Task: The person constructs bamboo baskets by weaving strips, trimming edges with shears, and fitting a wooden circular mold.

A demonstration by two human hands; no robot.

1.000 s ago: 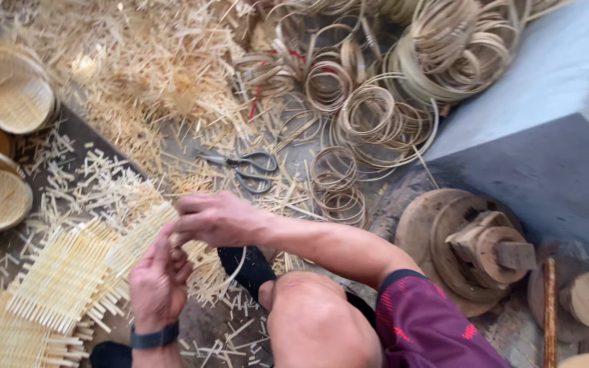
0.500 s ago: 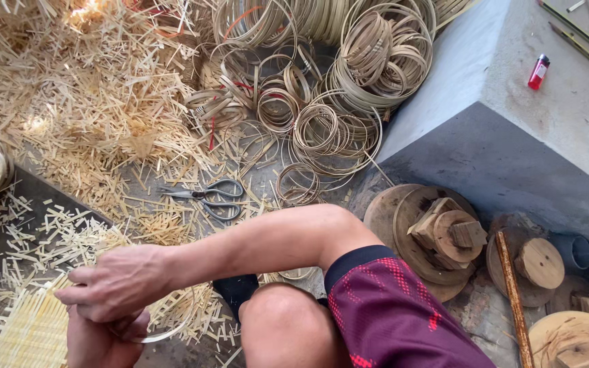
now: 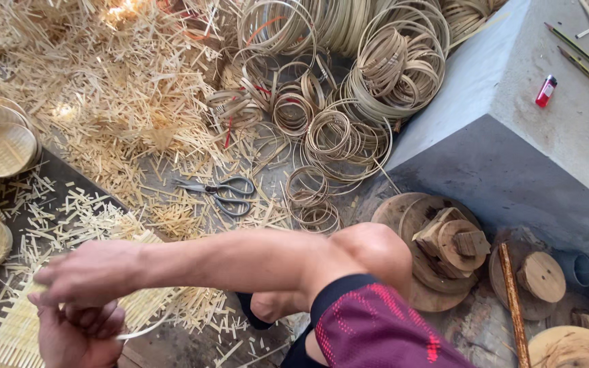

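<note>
My right hand (image 3: 93, 271) reaches across my bent knee to the lower left, fingers curled down over my left hand (image 3: 80, 335). Both hands close on a thin bamboo strip (image 3: 146, 328) that curves out to the right beneath them. They work just above a pale woven bamboo mat (image 3: 9, 335) lying on the floor at the bottom left. Where the strip ends is hidden under my hands.
Scissors (image 3: 225, 192) lie on the floor amid bamboo offcuts (image 3: 110, 116). Several coils of bamboo rings (image 3: 383, 75) are piled at the top. Round woven trays (image 3: 5, 146) sit at left. A concrete block (image 3: 512, 150) with a red lighter (image 3: 545, 90) and wooden moulds (image 3: 448, 245) stands at right.
My hands have dropped to the lower left of the view and my right forearm now crosses over my knee. The view has swung right, showing more of the concrete block.
</note>
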